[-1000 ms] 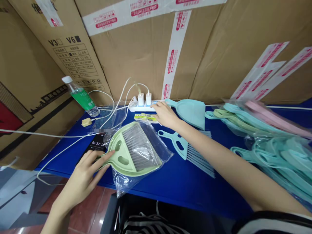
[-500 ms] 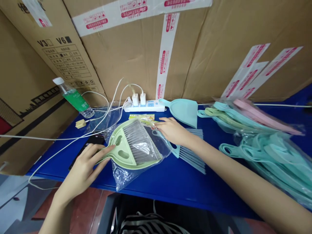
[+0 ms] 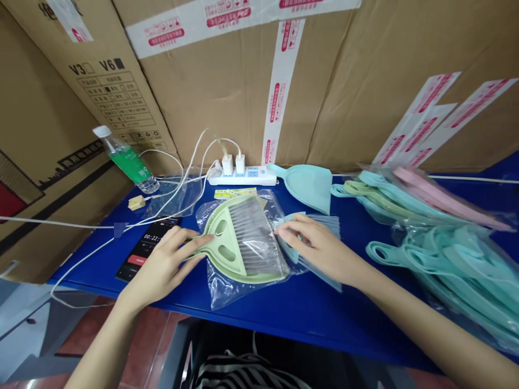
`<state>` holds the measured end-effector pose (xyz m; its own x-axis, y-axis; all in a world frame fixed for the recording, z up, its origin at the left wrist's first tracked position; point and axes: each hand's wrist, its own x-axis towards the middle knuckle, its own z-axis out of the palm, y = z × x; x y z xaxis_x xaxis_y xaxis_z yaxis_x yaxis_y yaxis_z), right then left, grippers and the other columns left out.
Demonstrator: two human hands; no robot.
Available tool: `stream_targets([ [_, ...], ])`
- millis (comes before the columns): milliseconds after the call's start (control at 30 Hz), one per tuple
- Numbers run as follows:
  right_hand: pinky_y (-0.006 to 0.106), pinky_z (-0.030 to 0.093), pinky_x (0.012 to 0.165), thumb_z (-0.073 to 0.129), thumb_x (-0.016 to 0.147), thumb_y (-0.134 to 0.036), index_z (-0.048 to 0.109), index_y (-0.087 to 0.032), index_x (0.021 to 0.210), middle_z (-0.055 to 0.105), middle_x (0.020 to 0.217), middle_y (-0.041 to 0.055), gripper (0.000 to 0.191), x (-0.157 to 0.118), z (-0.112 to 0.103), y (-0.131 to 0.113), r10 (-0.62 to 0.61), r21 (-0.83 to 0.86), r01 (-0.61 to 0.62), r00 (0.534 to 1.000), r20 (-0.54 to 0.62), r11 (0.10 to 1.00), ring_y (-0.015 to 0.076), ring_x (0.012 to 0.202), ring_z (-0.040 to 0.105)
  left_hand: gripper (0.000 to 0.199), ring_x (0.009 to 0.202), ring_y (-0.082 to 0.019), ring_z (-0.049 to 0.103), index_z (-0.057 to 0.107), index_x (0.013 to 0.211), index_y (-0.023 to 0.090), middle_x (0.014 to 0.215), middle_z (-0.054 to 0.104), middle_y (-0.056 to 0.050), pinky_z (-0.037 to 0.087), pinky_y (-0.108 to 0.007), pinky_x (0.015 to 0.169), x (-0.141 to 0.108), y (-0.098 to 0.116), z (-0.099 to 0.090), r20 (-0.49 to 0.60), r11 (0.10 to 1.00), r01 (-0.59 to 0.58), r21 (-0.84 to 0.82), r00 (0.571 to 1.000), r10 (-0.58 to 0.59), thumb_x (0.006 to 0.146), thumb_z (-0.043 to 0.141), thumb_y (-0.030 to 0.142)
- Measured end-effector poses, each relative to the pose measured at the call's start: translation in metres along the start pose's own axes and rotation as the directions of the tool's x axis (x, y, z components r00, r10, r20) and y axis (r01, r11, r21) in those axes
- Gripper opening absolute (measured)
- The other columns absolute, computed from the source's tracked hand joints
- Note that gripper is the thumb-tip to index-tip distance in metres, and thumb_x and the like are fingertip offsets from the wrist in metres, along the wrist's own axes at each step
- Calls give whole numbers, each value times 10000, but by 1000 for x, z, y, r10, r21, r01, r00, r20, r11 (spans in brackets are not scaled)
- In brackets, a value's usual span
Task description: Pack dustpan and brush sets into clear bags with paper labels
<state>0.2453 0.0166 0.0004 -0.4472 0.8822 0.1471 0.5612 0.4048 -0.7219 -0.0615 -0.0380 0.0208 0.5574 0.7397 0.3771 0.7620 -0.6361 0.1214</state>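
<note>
A light green dustpan [image 3: 214, 258] lies on the blue table with a matching hand brush [image 3: 239, 237] nested on it, grey bristles to the right. Clear plastic [image 3: 227, 292] spreads under and around them. My left hand [image 3: 164, 265] is closed on the handle end at the left. Over at the right edge of the set, my right hand [image 3: 320, 246] has its thumb and fingers pinched together at the edge of the plastic bag. Beneath that hand lies a light blue brush [image 3: 330, 224], partly hidden by it. A light blue dustpan [image 3: 310, 186] rests behind.
Bagged blue, green and pink dustpan sets [image 3: 430, 197] and a blue pile [image 3: 458, 270] lie at the right. Toward the back left are a power strip [image 3: 259, 175], white cables, a water bottle [image 3: 132, 165] and a phone [image 3: 140, 251]. Cardboard boxes [image 3: 235, 97] stand behind.
The green set and its plastic have shifted right, with my left hand following. My right hand has moved right and nearer, its fingers more curled. More of the phone shows.
</note>
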Motion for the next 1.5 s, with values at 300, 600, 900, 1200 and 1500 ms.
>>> stream_targets([
  [300, 284, 354, 514, 462, 817, -755, 450, -230, 573, 383, 580, -34, 579, -3, -9, 8, 84, 347, -153, 975, 205, 925, 125, 536, 384, 312, 953, -168, 573, 585, 1291, 225, 1027, 631, -58, 500, -306, 855, 22, 2, 1, 27, 991, -99, -87, 994, 102, 1009, 450, 216],
  [600, 241, 280, 433, 601, 746, -744, 522, -212, 746, 436, 599, -52, 538, -10, -6, 12, 182, 588, -272, 961, 208, 762, 83, 484, 358, 458, 1312, -289, 467, 540, 1351, 203, 1416, 502, -152, 467, -475, 1044, 22, 33, 1, -35, 958, -142, 249, 987, 156, 921, 490, 54],
  [900, 273, 436, 492, 707, 705, -684, 600, -205, 823, 534, 620, -31, 504, -12, -13, 15, 222, 671, -260, 964, 143, 694, 118, 520, 486, 275, 1100, -172, 687, 663, 1115, 80, 1116, 753, -65, 556, -291, 1000, 40, 45, 22, -104, 824, -427, 372, 863, 494, 979, 424, 78],
  [1200, 369, 538, 699, 685, 705, -693, 630, -257, 1005, 684, 854, 33, 532, -11, -23, 25, 277, 724, -164, 960, -38, 670, 233, 816, 661, 421, 1009, -240, 728, 672, 1165, 167, 1189, 718, -124, 622, -329, 826, 33, -27, 1, 91, 844, 90, 528, 982, -162, 904, 378, 17],
  [1500, 357, 534, 691, 676, 696, -732, 641, -237, 980, 686, 867, 39, 572, -14, -16, 16, 270, 707, -169, 962, -33, 687, 220, 802, 643, 543, 856, -342, 741, 495, 1352, -19, 1006, 725, -263, 602, -412, 665, 45, -38, 11, 61, 659, 383, 647, 835, -546, 853, 280, -21],
])
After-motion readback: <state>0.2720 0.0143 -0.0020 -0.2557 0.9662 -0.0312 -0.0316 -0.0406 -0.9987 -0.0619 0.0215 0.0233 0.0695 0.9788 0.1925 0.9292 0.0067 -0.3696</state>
